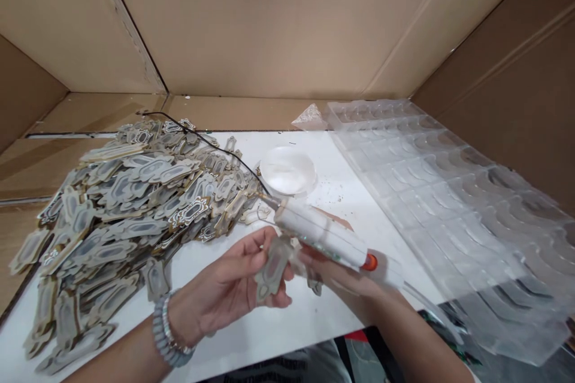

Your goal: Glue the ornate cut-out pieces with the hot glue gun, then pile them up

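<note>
My left hand (238, 278), a beaded bracelet at its wrist, pinches a small translucent, frame-shaped plaque (273, 269) with a scalloped outline. Just to its right is my right hand (330, 263), partly hidden behind a white tubular tool (323, 230). That tool lies between the thumb and the fingers, its narrow tip pointing up and left, an orange part (369, 261) at its rear. The hands nearly meet at the plaque, and the right fingertips are hard to make out. Another small plaque (315, 285) shows partly beneath the right hand.
A large heap of similar plaques (130, 197) covers the left of the white table (287, 344). A round white dish (288, 170) stands beyond my hands. Clear moulded trays (431, 173) lie at right. A black cord (215, 145) crosses the heap. Cardboard walls (278, 24) surround the table.
</note>
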A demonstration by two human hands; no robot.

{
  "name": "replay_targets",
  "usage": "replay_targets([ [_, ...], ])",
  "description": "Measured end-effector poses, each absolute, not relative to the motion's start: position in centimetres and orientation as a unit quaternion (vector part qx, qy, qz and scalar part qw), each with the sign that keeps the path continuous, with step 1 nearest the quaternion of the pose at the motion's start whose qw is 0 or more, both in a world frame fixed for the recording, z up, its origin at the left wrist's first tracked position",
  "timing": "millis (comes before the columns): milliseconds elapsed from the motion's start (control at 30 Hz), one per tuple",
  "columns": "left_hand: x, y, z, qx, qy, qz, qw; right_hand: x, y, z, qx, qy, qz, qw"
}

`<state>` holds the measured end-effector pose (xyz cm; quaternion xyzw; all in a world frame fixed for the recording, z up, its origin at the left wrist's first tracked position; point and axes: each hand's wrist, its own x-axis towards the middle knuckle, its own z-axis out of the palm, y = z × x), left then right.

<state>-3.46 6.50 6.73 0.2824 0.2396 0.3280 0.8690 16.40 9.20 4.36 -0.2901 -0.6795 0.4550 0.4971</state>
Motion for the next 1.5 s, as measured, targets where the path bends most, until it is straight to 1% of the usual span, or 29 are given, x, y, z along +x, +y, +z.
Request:
replay_targets([
  [67,-4.1,7.0,7.9,0.34,0.276,0.378,0.816,16.5,9.3,4.1,-0.309,-0.657,0.441,0.527],
  [133,-4.9,7.6,8.9,0.415,0.328,0.445,0.723,16.7,9.4,4.0,-0.313,-0.65,0.432,0.541],
  [267,-6.1,8.5,9.9,0.539,0.411,0.574,0.459,16.8,9.4,3.9,-0.29,-0.679,0.419,0.528],
  [367,-6.4,8.5,9.8,0.608,0.421,0.611,0.281,16.5,9.4,3.7,-0.298,-0.698,0.392,0.519],
  [467,-6.1,8.2,9.6,0.655,0.406,0.612,0.178,16.2,9.5,3.3,-0.285,-0.718,0.348,0.532],
  [600,-5.5,7.7,9.9,0.667,0.428,0.595,0.137,16.0,10.0,2.6,-0.255,-0.755,0.27,0.541],
  [667,-5.3,7.5,10.0,0.664,0.432,0.598,0.126,15.9,10.2,2.4,-0.242,-0.758,0.266,0.544],
  [867,-5.0,7.3,10.0,0.658,0.426,0.613,0.101,16.0,10.0,2.6,-0.231,-0.754,0.294,0.54],
  [967,-5.0,7.2,10.0,0.664,0.416,0.614,0.097,16.2,9.6,3.1,-0.241,-0.759,0.309,0.521],
  [1167,-4.6,7.1,10.2,0.642,0.429,0.624,0.119,15.9,8.7,3.7,-0.333,-0.723,0.359,0.486],
  [1300,-4.5,7.1,10.1,0.645,0.424,0.626,0.113,15.8,8.4,3.8,-0.346,-0.709,0.393,0.472],
  [1500,-4.9,7.1,9.6,0.665,0.41,0.618,0.092,15.9,8.2,3.9,-0.369,-0.7,0.401,0.462],
])
